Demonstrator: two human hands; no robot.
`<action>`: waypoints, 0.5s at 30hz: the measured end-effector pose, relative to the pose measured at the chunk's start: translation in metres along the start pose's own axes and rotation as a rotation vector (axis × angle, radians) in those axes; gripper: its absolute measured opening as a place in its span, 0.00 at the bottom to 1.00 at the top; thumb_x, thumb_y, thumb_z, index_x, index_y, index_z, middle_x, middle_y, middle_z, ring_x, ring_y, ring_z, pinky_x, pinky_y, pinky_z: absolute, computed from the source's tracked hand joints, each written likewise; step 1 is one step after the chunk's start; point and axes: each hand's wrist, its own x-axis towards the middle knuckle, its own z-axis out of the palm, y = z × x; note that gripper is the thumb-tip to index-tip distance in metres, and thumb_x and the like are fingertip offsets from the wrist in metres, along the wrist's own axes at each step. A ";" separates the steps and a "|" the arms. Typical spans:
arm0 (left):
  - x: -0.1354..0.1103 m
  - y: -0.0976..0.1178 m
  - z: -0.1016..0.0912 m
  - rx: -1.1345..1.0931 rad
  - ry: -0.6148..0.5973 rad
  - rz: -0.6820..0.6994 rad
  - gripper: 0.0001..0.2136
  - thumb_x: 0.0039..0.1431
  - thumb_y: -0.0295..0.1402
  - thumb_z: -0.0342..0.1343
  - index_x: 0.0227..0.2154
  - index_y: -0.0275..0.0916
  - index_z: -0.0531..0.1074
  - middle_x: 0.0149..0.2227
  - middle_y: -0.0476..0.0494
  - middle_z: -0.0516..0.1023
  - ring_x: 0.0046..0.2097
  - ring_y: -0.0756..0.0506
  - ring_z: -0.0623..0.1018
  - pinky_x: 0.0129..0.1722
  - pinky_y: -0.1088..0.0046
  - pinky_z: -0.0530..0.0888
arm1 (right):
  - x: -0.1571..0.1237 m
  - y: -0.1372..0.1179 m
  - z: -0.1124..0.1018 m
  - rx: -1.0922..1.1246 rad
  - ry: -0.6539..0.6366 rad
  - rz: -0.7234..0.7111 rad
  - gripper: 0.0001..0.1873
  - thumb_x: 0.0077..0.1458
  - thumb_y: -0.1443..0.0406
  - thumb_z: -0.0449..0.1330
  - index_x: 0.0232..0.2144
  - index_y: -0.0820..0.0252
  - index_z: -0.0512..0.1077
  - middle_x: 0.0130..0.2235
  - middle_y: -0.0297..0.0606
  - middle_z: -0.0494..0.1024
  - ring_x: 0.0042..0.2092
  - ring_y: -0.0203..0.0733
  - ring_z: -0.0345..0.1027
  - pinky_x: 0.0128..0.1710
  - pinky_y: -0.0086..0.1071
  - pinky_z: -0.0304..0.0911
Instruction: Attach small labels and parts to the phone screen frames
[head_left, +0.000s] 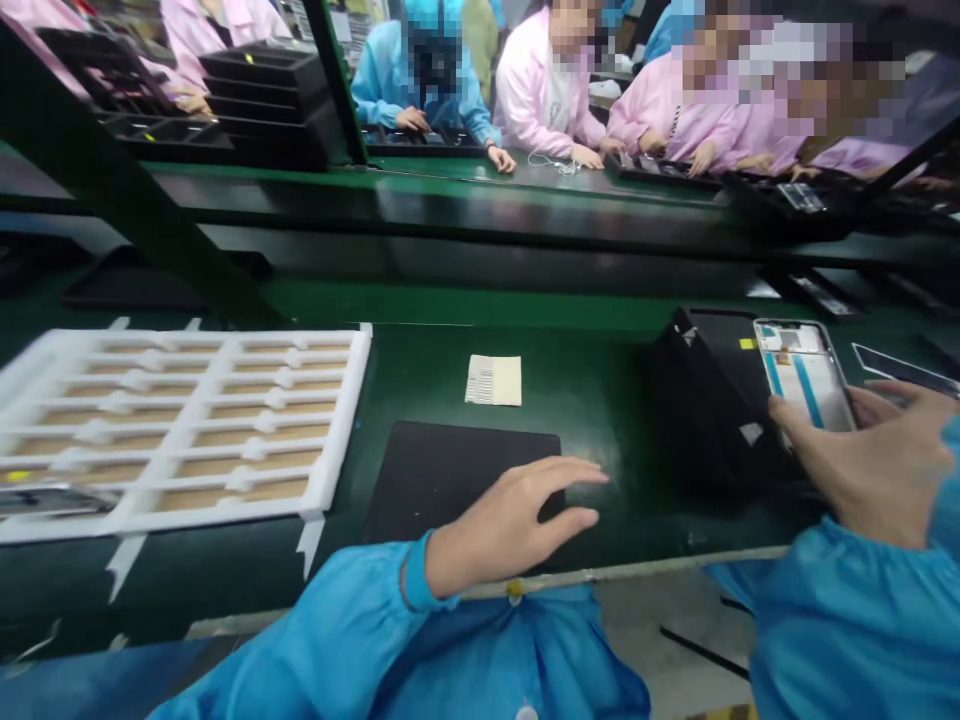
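My right hand (877, 450) grips a phone frame (806, 375) by its sides, thumb on the left edge and fingers on the right. The phone frame is silvery inside, with two blue strips, and is held over a black tray (724, 350) at the right. My left hand (525, 510) hovers over the right part of a black mat (450, 460), fingers stretched out and thumb apart, holding nothing. Beyond the mat lies a cream paper slip (506, 381) with printed lines on its left half.
A white slotted foam tray (225, 430) stands at the left, with a phone part (52, 499) in its near-left slot. A dark flat panel with a white border (904, 368) lies at far right. A green post (142, 190) slants across the left. Several co-workers sit across the bench.
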 end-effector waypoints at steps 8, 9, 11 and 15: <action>0.020 -0.003 0.037 -0.842 0.329 -0.243 0.29 0.62 0.51 0.54 0.60 0.39 0.61 0.59 0.33 0.71 0.54 0.35 0.76 0.49 0.61 0.77 | -0.139 -0.103 -0.019 0.513 -0.563 -0.503 0.30 0.55 0.55 0.64 0.57 0.54 0.63 0.57 0.46 0.72 0.55 0.52 0.70 0.51 0.45 0.72; 0.017 -0.006 0.031 -0.780 0.405 -0.259 0.26 0.63 0.50 0.54 0.57 0.37 0.64 0.58 0.34 0.72 0.54 0.36 0.76 0.50 0.61 0.76 | -0.135 -0.099 -0.013 0.477 -0.527 -0.548 0.27 0.59 0.56 0.61 0.58 0.54 0.63 0.58 0.45 0.71 0.57 0.51 0.69 0.54 0.46 0.69; 0.006 -0.012 0.011 -0.593 0.509 -0.262 0.23 0.64 0.47 0.54 0.55 0.37 0.66 0.57 0.38 0.73 0.56 0.37 0.74 0.55 0.62 0.73 | -0.111 -0.076 -0.003 0.337 -0.298 -0.549 0.26 0.61 0.56 0.59 0.60 0.55 0.64 0.60 0.46 0.69 0.61 0.55 0.63 0.60 0.53 0.61; -0.024 -0.020 -0.043 -0.204 0.417 -0.258 0.21 0.67 0.45 0.50 0.57 0.40 0.65 0.56 0.42 0.73 0.56 0.40 0.72 0.56 0.67 0.69 | -0.055 -0.006 0.011 -0.087 -0.090 -0.379 0.31 0.56 0.46 0.58 0.57 0.51 0.70 0.54 0.53 0.71 0.58 0.76 0.61 0.50 0.70 0.59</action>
